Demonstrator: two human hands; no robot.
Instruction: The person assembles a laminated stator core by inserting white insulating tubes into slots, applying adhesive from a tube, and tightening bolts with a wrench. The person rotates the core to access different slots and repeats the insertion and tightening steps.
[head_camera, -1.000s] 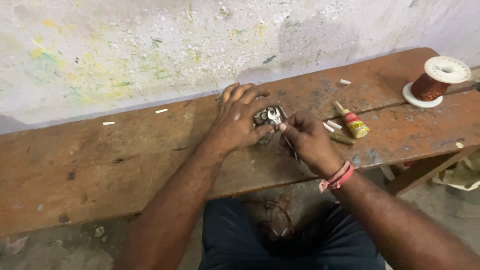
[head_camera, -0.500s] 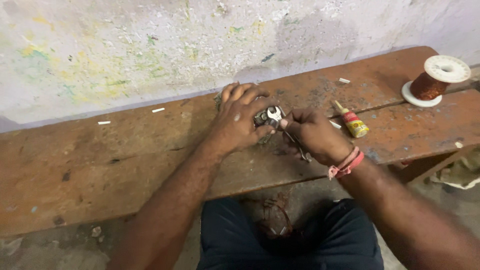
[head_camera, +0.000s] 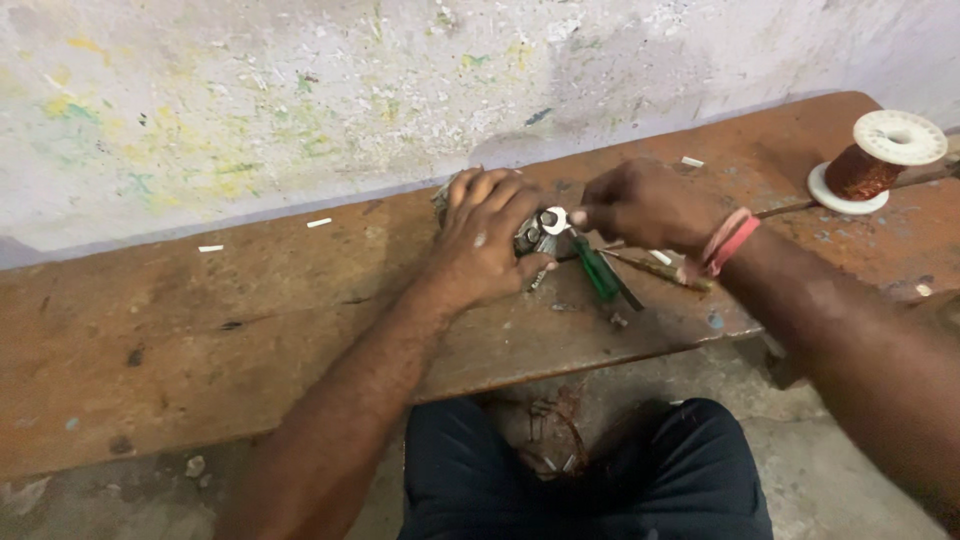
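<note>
copper wire spool (head_camera: 878, 160), wooden bench (head_camera: 200, 330), paint-flecked wall (head_camera: 250, 100)

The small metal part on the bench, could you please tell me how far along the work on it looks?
Midway, it seems. Done: the metal part is pinned to the wooden bench under the left hand. In hand: the right hand works green-handled pliers at its edge. Left: the copper wire spool stands apart, untouched, so any winding is probably not begun.
</note>
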